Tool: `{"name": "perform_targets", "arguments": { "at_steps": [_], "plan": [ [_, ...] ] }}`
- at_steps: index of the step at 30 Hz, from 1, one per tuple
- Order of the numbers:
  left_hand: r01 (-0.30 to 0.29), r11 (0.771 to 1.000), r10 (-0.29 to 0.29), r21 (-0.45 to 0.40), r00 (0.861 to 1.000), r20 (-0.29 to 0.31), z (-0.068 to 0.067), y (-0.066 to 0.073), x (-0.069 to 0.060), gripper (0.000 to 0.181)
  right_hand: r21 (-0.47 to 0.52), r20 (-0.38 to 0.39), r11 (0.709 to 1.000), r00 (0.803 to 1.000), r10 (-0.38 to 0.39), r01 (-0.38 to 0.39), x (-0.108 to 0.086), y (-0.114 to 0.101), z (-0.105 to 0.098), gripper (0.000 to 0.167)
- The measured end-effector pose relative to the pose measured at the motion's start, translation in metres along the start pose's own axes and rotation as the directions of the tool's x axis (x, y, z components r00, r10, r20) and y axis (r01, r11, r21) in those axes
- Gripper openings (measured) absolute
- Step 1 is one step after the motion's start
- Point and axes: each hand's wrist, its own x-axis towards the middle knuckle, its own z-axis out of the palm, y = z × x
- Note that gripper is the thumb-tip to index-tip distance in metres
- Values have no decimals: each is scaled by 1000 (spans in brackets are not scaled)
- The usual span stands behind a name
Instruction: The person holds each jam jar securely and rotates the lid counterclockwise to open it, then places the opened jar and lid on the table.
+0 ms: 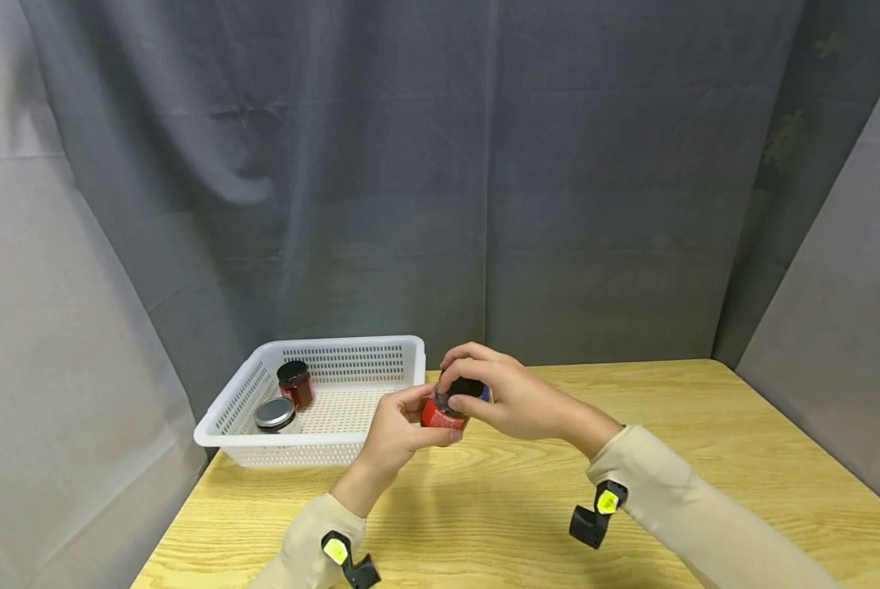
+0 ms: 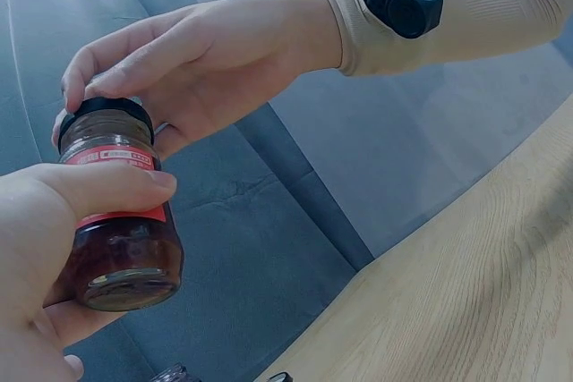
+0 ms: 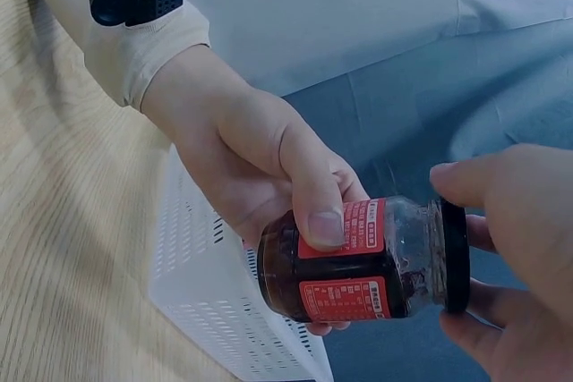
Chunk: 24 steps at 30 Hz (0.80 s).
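Note:
A glass jar with a red label (image 1: 442,415) (image 2: 134,252) (image 3: 345,267) and dark red contents is held up above the table. My left hand (image 1: 394,427) (image 2: 40,243) (image 3: 255,145) grips its body, thumb across the label. The black lid (image 2: 112,112) (image 3: 456,257) sits on the jar's mouth. Around that lid curve the fingertips and thumb of my right hand (image 1: 512,397) (image 2: 201,64) (image 3: 528,239). The jar leans in the right wrist view, its lid end toward my right hand.
A white perforated basket (image 1: 300,451) (image 3: 201,266) stands at the table's back left. Inside are a dark red jar with a black lid (image 1: 296,384) and a jar with a silver lid (image 1: 275,415). Something dark and blue (image 1: 486,393) shows partly behind my right hand. Grey curtains surround the wooden table (image 1: 484,507).

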Motion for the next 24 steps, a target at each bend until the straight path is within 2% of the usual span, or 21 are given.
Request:
{"name": "perform_targets", "arguments": {
  "at_steps": [11,17,24],
  "plan": [
    [7,1000,-7,-1,1000,-8,0,0,0,59,14,13,999,999,-34,34,2,0,0,20],
    [5,1000,-5,0,1000,-7,-1,-1,0,58,-24,-15,999,999,42,-42,2,-1,1,38],
    [6,1000,-6,16,1000,-16,-2,-1,-1,59,-55,-25,994,995,96,-97,2,1,1,37]
  ]
}}
